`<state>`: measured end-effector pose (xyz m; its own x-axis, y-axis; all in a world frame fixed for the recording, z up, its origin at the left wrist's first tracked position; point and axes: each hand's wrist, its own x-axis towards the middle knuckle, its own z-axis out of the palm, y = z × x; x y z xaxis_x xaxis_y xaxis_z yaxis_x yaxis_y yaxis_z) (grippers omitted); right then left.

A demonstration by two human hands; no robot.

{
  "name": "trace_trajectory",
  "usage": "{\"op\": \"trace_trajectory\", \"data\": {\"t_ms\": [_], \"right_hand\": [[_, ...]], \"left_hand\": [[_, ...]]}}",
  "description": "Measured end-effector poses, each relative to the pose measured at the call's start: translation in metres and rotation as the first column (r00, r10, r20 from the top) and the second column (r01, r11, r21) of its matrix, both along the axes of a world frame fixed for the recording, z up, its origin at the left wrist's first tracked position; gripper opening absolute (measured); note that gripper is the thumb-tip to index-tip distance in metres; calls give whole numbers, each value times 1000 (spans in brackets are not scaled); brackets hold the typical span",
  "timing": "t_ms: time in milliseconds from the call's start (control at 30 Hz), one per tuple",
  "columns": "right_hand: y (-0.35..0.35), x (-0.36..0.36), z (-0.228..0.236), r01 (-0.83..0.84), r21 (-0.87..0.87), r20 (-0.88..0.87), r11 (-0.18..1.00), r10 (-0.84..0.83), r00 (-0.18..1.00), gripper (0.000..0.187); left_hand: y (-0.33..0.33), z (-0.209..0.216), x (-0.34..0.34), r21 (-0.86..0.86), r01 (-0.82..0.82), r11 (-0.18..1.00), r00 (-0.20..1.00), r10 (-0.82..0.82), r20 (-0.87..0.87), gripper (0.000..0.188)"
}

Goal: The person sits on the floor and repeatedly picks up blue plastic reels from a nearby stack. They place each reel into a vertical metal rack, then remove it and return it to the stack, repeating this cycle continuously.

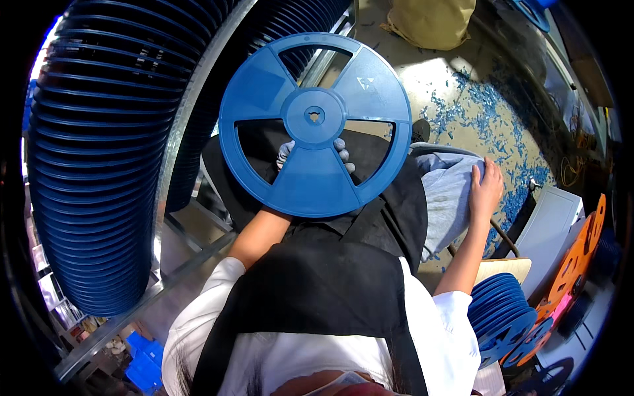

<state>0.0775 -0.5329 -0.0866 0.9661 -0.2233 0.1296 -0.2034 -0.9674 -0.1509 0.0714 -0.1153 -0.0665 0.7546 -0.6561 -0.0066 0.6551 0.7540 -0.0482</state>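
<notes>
A large blue plastic reel point(314, 178) with a round hub and three openings is held face-up in front of my lap. My left hand point(344, 156) grips it from underneath near the hub. Grey-covered fingers show through the openings on both sides of one broad spoke, while the palm is hidden behind the plastic. Bare and away from the reel, my right hand point(487, 188) lies over my knee on the grey trouser leg point(449, 198), its fingers stretched out.
Long rows of dark blue reels point(105, 178) stand in a metal rack point(173, 142) at the left. Blue plastic shavings point(508, 125) litter the floor near a tan sack point(432, 23). Stacked blue reels point(500, 313) and an orange reel point(573, 264) sit at the lower right beside a grey box point(545, 221).
</notes>
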Motion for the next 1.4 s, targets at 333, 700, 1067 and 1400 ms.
{"op": "trace_trajectory", "data": {"t_ms": [333, 700, 1067, 1400], "right_hand": [[4, 2, -3, -50, -114, -10, 992, 50, 999, 40], [29, 19, 14, -52, -144, -12, 988, 51, 999, 36], [24, 17, 12, -14, -137, -32, 991, 10, 999, 34], [30, 29, 18, -12, -200, -124, 980, -14, 992, 34]], "left_hand": [[15, 27, -42, 314, -275, 909, 890, 364, -276, 57], [99, -85, 41, 707, -338, 622, 832, 548, -84, 44], [129, -100, 148, 869, -419, 265, 608, 793, 52, 34], [153, -122, 232, 863, -465, 199, 623, 766, 159, 52]]}}
